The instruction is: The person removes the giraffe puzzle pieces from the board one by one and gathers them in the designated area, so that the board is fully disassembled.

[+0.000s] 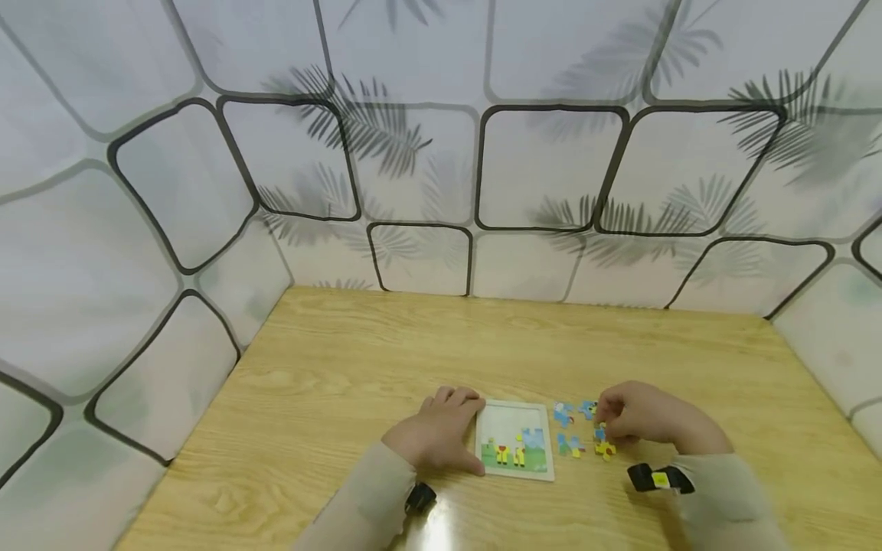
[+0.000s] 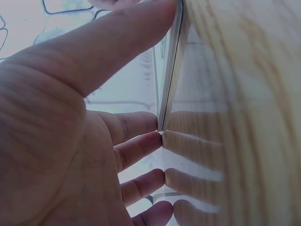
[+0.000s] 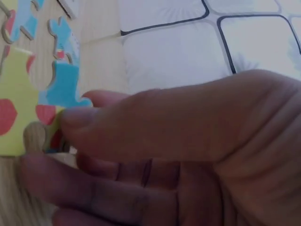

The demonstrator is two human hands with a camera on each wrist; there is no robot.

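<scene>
My left hand (image 1: 439, 435) spans the left side of a white-rimmed jigsaw board (image 1: 549, 468), its fingers mostly straight. In the left wrist view the thumb lies along the near edge and the index fingertip touches the far corner; the other fingertips rest on the table. The board's lower part holds a fitted picture of green ground and yellow figures. To the right, my right hand (image 1: 641, 415) has curled fingers among the loose pieces. In the right wrist view its thumb and fingers pinch a blue, yellow and red puzzle piece (image 3: 65, 84), partly hidden by the thumb.
Several loose puzzle pieces (image 1: 563, 414) lie between the board and my right hand. A yellow piece with red spots (image 3: 14, 103) shows close beside the fingers. The wooden table (image 1: 386, 337) meets a patterned cloth wall (image 1: 427, 260) at the back and sides.
</scene>
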